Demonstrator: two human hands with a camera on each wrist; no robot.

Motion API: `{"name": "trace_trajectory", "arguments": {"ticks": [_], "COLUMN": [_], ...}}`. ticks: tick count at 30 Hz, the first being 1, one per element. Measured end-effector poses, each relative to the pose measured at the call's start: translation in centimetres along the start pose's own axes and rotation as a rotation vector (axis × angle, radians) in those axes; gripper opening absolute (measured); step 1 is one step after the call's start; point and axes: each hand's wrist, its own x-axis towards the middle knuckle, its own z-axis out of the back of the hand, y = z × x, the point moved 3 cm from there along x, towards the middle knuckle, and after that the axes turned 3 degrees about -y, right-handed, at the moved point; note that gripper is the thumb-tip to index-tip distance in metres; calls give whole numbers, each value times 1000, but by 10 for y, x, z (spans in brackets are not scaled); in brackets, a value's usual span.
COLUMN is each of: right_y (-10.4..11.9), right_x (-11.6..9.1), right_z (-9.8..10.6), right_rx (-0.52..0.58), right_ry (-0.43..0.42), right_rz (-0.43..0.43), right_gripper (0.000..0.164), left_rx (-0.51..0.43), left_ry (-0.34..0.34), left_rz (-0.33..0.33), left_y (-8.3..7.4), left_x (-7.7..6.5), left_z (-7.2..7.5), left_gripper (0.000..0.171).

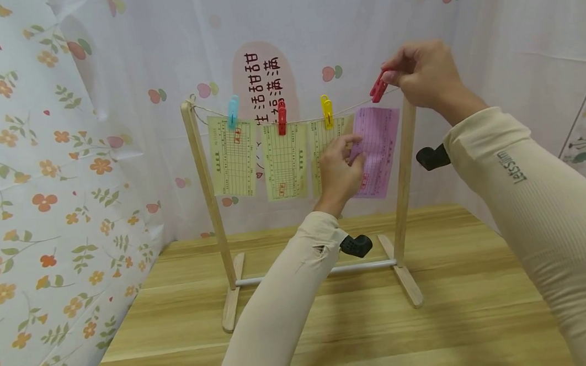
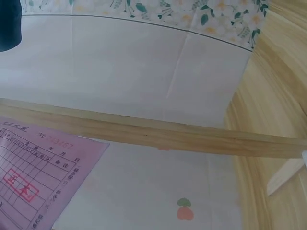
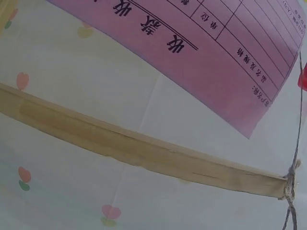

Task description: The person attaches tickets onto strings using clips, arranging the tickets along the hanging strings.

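Note:
My left hand [image 1: 341, 166] holds a pink receipt slip [image 1: 383, 145] by its left edge, thumb and fingers at the paper. The slip hangs upright, its top edge just under the string [image 1: 354, 109] at the right end. Above that edge, my right hand [image 1: 424, 74] pinches a red clothespin [image 1: 378, 87] whose tips point down at the string. In the left wrist view the slip [image 2: 43, 167] shows a red stamp. From the right wrist the slip [image 3: 230, 81] appears beside the string, with the red clothespin [image 3: 303, 79] partly at the frame edge.
Yellow receipt slips [image 1: 234, 164] hang along the string under a blue clothespin [image 1: 233, 111], a red one [image 1: 282, 117] and a yellow one [image 1: 327, 112]. The string spans two wooden posts [image 1: 210, 209] joined low by a white rod [image 1: 362, 266]. The stand is on a wooden table [image 1: 360, 334].

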Motion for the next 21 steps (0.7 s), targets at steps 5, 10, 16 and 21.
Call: {"name": "trace_trajectory", "arguments": {"ticks": [5,10,16,21], "right_y": [-3,-4,-4,-3], "right_x": [1,2,2,3], "right_z": [-1,-1,-4,-6], "right_rx": [7,-26,-39,-78], "right_ry": [31,58,79,93], "right_rz": [-22,-25,-20,1], "right_gripper": [7,11,12,14], "left_rx": [-4,-32,-90,-84], "left_ry": [-15,-20,-17,-44], "left_rz": [20,64,121,105], "left_y": [-1,-1,1,1], "left_x": [4,6,7,7], "left_z": [-1,-2,-8,-9], "left_gripper": [25,27,28,29]}}
